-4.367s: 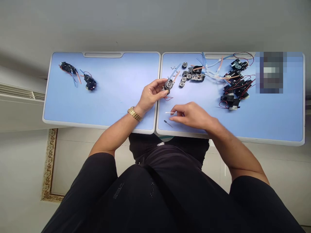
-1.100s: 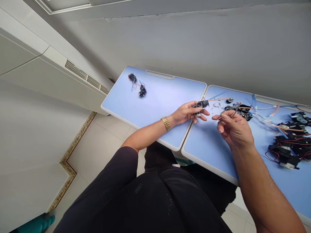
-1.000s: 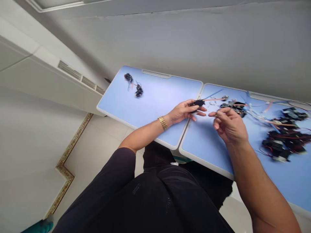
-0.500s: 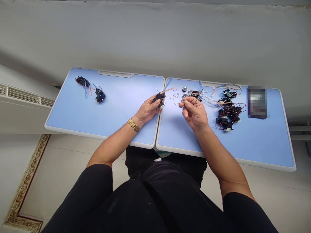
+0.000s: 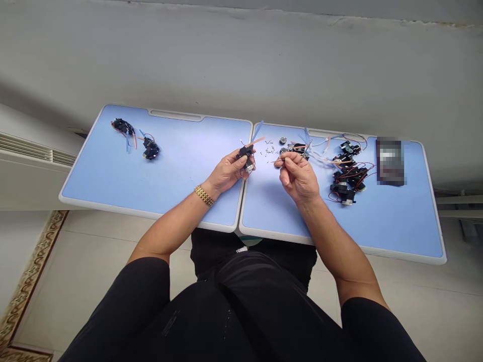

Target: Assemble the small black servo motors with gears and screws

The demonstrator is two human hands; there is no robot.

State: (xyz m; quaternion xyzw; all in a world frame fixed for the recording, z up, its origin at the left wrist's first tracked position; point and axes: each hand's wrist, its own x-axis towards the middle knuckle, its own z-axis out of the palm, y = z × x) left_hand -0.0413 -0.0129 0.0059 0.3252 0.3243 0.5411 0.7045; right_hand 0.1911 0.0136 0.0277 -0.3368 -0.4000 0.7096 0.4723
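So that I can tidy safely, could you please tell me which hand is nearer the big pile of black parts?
Right. The right hand is to the left of the pile of black parts, not touching it; the left hand is farther left, holding another black part.

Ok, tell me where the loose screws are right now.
In the head view, the screws lie scattered on the right table, near its left edge, between the left hand and the right hand.

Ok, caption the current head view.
Left hand holding a black wired part, right hand pinching a thin tool, above two blue tabletops bearing other black pieces.
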